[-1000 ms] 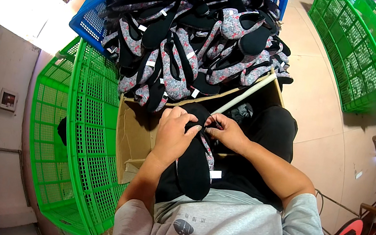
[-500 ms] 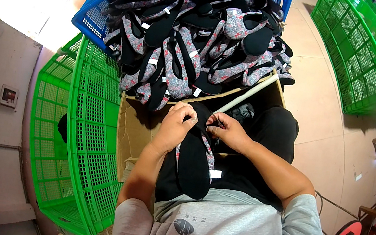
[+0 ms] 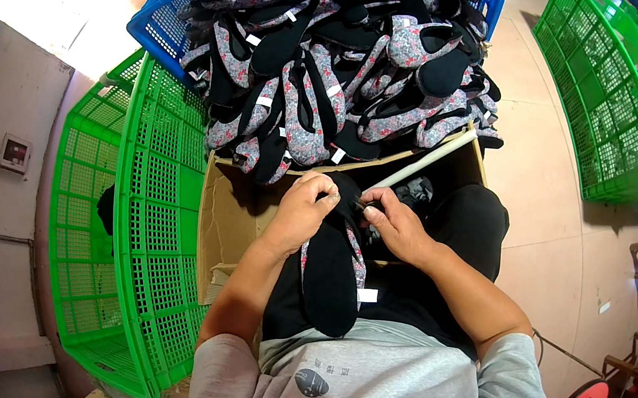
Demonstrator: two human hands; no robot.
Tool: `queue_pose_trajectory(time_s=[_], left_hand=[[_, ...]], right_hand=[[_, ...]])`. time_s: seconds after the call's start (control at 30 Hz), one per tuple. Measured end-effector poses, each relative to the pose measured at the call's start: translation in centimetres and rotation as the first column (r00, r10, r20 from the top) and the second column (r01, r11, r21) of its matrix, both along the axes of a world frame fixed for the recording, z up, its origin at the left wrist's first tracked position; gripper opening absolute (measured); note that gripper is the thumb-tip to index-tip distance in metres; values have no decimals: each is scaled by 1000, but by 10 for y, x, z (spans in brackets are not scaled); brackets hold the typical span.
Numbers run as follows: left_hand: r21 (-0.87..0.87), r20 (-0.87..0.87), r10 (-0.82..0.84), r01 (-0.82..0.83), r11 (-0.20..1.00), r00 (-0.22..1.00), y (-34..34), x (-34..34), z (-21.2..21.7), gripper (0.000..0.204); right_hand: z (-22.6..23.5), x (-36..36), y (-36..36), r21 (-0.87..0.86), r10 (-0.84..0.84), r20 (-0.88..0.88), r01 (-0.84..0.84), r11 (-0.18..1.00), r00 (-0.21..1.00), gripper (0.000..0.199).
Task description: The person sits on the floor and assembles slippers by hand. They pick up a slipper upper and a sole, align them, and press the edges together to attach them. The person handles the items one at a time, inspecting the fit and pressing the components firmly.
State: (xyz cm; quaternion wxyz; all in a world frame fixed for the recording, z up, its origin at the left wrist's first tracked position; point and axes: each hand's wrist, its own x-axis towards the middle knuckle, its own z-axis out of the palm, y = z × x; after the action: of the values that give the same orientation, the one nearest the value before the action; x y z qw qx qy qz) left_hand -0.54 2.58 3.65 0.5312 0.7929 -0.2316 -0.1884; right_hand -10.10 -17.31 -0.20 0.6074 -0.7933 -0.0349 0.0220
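Note:
A black-soled slipper [image 3: 331, 285] with a floral lining lies over my lap, sole up, its near end by my shirt. A white tag [image 3: 367, 295] sticks out from its right side. My left hand [image 3: 302, 211] is closed, pinching the slipper's far end. Close by on the right, my right hand [image 3: 397, 225] is closed around a small dark tool [image 3: 360, 203], whose tip points at the slipper. The tool is mostly hidden by the fingers, so its kind does not show.
Ahead, a blue crate [image 3: 164, 25] overflows with floral slippers [image 3: 299, 116]. Between it and my knees stands an open cardboard box [image 3: 230, 214] with a pale rod [image 3: 427, 160] across it. Green crates [image 3: 159, 223] stand at left, another green crate [image 3: 605, 103] at far right.
My right hand's fingers have shifted slightly and closed further over the small dark tool. My left hand and the slipper stay nearly in place; the whole view has tilted a little.

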Motion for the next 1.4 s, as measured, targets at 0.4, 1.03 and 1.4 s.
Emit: queue_pose_trajectory(time_s=[0.4,1.03,1.4], left_hand=[[74,73,-5,0,997,997,-7,0,3,5],[353,410,159,-317,880,898,32,23,9,7],[355,431,177,-346,869,885,89,7,-41,23]], right_hand=[[-2,1,7,-218,-6,106,29,976,994,27],[4,0,9,-58,-92,-31,90,994,995,41],[-9,2,12,-42,-97,-129,92,995,987,39]])
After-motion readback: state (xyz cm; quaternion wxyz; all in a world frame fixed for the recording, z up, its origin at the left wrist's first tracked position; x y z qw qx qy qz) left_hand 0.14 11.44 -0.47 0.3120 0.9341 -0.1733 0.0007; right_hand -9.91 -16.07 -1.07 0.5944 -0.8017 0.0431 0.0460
